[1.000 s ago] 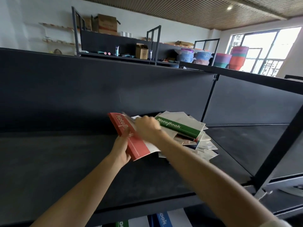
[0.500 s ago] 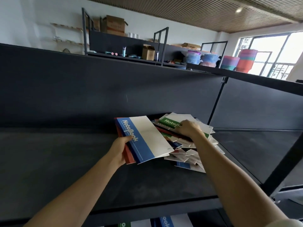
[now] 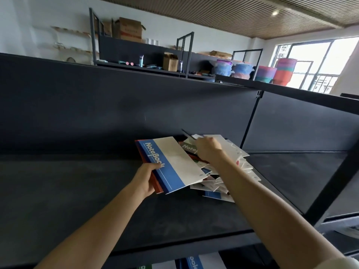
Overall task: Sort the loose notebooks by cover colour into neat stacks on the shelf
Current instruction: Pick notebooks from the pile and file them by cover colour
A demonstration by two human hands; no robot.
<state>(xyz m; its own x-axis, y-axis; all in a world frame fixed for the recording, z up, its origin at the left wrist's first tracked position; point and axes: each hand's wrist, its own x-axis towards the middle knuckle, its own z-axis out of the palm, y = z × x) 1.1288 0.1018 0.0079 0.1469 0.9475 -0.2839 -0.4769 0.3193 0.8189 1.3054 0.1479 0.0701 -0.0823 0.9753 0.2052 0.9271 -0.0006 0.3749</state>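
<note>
- gripping a small bundle of notebooks at centre frame, the left hand [image 3: 146,179] had its fingers curled round the bundle's near left edge, thumb on the top cover.
- the top one was a blue-and-white notebook [image 3: 171,164] with "notebook" printed along its blue band; under it a red notebook [image 3: 155,183] showed only as a thin edge by the palm.
- the bundle was tilted, its far corner raised, and its right side overlapped the loose pile [image 3: 227,177].
- the pile lay just right of centre on the dark shelf [image 3: 77,191], covers fanned and crooked, mostly white with bits of blue and red.
- the right hand [image 3: 208,150] was on top of the pile, fingers bent and pinched on a white cover [image 3: 229,146] lifted at the far side; how firm the hold was could not be told.
- a green notebook [image 3: 189,147] peeked out just left of that hand, partly covered by it.
- at the bottom edge of the frame, a lower shelf held a blue notebook [image 3: 194,263] and a sliver of green beside it.
- at upper right, stacked coloured tubs [image 3: 285,72] stood near a bright window.
</note>
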